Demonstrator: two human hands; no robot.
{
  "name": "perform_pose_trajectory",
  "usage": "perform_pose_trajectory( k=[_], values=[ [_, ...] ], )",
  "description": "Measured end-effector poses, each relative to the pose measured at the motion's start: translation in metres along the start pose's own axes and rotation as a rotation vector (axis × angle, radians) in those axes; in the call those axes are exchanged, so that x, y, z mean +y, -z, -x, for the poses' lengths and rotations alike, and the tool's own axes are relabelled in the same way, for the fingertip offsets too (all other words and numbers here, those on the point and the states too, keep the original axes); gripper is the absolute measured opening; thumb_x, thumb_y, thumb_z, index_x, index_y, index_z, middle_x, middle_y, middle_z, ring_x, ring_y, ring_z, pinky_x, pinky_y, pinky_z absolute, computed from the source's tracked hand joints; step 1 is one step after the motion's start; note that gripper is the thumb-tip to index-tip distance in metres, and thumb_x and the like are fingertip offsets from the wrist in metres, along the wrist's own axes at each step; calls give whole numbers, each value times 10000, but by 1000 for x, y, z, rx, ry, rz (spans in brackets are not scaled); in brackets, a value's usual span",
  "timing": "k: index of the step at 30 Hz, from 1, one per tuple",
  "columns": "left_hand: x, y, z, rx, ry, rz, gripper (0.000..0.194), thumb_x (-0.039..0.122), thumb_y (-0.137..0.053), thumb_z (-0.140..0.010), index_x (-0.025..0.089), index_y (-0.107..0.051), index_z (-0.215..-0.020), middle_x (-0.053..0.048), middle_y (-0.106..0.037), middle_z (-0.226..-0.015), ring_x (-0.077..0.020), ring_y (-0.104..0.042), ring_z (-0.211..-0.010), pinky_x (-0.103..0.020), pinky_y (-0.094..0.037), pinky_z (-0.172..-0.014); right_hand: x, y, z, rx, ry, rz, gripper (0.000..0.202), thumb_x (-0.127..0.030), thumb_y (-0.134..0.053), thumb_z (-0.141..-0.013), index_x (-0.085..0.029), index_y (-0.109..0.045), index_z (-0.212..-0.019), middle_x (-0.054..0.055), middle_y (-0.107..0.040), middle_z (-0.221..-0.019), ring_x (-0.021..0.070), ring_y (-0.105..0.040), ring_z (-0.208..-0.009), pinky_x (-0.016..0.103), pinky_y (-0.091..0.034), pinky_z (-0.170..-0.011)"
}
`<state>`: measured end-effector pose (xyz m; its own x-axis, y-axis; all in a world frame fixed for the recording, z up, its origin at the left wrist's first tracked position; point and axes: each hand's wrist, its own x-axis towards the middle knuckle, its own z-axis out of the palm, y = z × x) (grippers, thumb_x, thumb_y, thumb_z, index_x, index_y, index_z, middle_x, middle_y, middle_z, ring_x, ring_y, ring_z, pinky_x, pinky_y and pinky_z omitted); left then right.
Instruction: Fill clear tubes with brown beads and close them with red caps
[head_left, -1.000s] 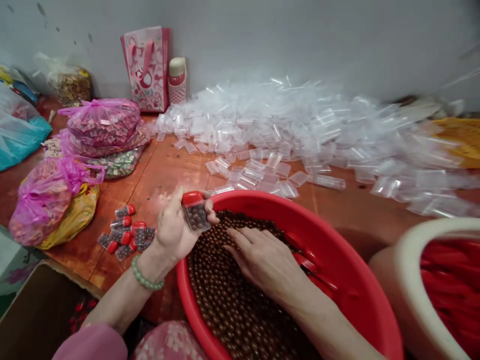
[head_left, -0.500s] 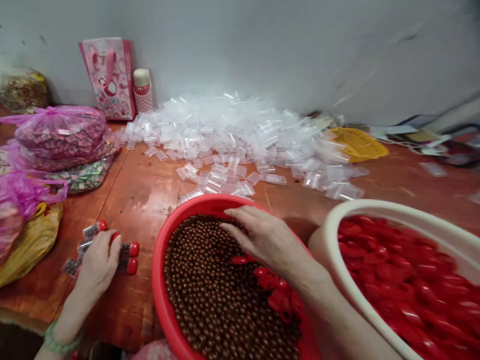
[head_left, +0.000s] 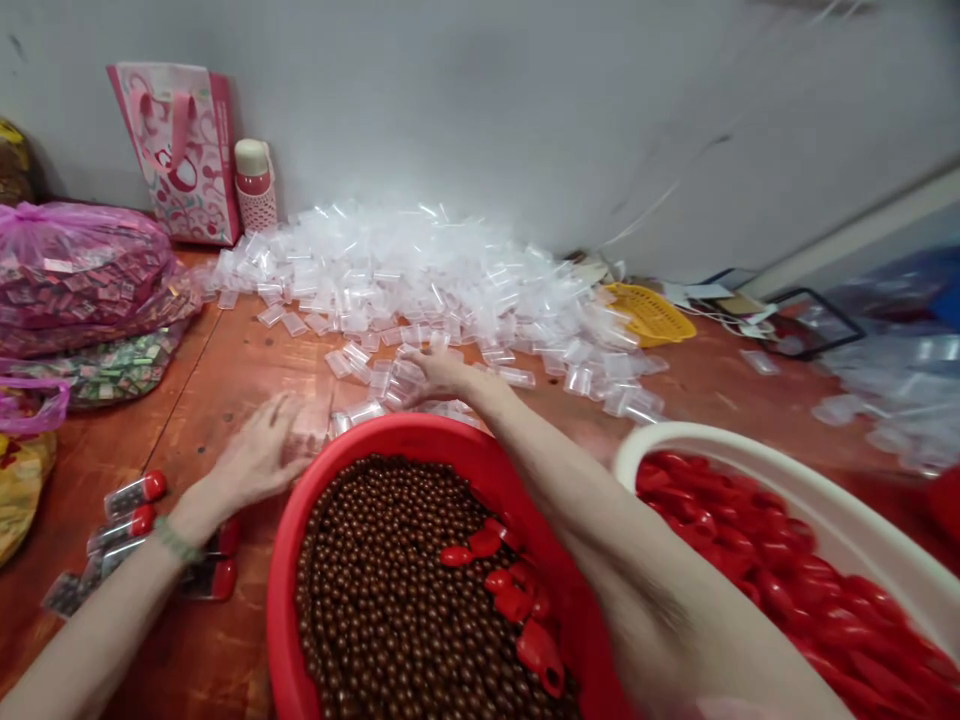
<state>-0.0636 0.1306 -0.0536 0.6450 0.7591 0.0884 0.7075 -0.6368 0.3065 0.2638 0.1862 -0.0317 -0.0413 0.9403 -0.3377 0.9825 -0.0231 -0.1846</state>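
Note:
My right hand (head_left: pixel 435 375) reaches past the far rim of the red basin (head_left: pixel 289 520) and touches the clear plastic tubes (head_left: pixel 382 375) on the table; its fingers are spread. Smeared by motion, my left hand (head_left: pixel 262 450) is over the table left of the basin, fingers apart and nothing in it. Brown beads (head_left: pixel 390 590) fill the basin, with several red caps (head_left: pixel 517 600) lying on them at the right. Filled tubes with red caps (head_left: pixel 131 495) lie at the left, partly behind my left forearm.
A cream basin (head_left: pixel 712 435) of red caps stands at the right. Bagged packets (head_left: pixel 82 270) lie at the left. A pink bag (head_left: pixel 187 150), a flask (head_left: pixel 255 185), the main tube heap (head_left: pixel 450 260) and a yellow basket (head_left: pixel 649 315) are near the wall.
My right hand has moved from above the beads to the tubes beyond the basin. My left hand has left the filled tubes and moved forward and right. The view has shifted right.

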Motion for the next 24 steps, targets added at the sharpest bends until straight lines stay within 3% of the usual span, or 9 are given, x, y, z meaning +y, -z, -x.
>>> perform_pose_trajectory(
  k=[3,5,9,14,18,21,24],
  values=[
    [6,-31,-48,-144,-98,-34,705,466,-440,-926,156,-210,-1516,-241,-169,-1587,-398,-172,-1469,-615,-273,-1117,1,-14,-15,-60,-19,3,1208,-406,-896,-484,-176,-286,-1501,242,-241,-1552,409,-324,-1403,473,-388,-1062],
    [11,-50,-68,-206,-126,-48,619,423,-360,-968,227,-185,-1529,-212,-108,-1609,-408,-120,-1478,-664,-234,-1104,3,-21,-19,-74,-9,-2,1248,-399,-900,-473,-183,-243,-1512,252,-150,-1575,437,-248,-1430,516,-339,-1090],
    [25,-75,-94,-259,-150,-43,598,415,-304,-990,225,-158,-1538,-210,-142,-1603,-400,-123,-1478,-638,-183,-1134,7,-28,-22,-59,36,-40,1096,-338,-875,-525,-249,-322,-1468,202,-243,-1536,446,-265,-1413,575,-276,-1103],
    [38,-90,-116,-126,-209,-35,565,403,-431,-956,244,-323,-1487,-196,-197,-1590,-406,-196,-1457,-589,-227,-1134,12,-28,-30,-35,76,-170,863,-208,-813,-578,-212,-460,-1366,188,-406,-1388,368,-491,-1243,486,-394,-1026],
    [43,-96,-125,59,-148,113,458,263,-480,-930,208,-476,-1385,-201,-300,-1543,-364,-346,-1389,-552,-308,-1103,18,-28,-36,-13,81,-354,621,-193,-778,-584,-204,-588,-1175,109,-567,-1195,300,-549,-1133,438,-426,-984],
    [44,-100,-133,178,-77,283,454,189,-578,-845,193,-549,-1298,-173,-383,-1492,-323,-409,-1343,-511,-358,-1090,22,-29,-36,-15,67,-539,514,-187,-734,-593,-218,-602,-1089,23,-646,-983,231,-612,-938,399,-486,-875],
    [45,-102,-144,241,-55,351,498,78,-580,-759,167,-581,-1249,-165,-429,-1439,-293,-430,-1332,-466,-397,-1078,24,-30,-30,-4,62,-737,490,-196,-696,-597,-213,-586,-1074,-8,-661,-895,187,-624,-828,356,-515,-787]
  ],
)
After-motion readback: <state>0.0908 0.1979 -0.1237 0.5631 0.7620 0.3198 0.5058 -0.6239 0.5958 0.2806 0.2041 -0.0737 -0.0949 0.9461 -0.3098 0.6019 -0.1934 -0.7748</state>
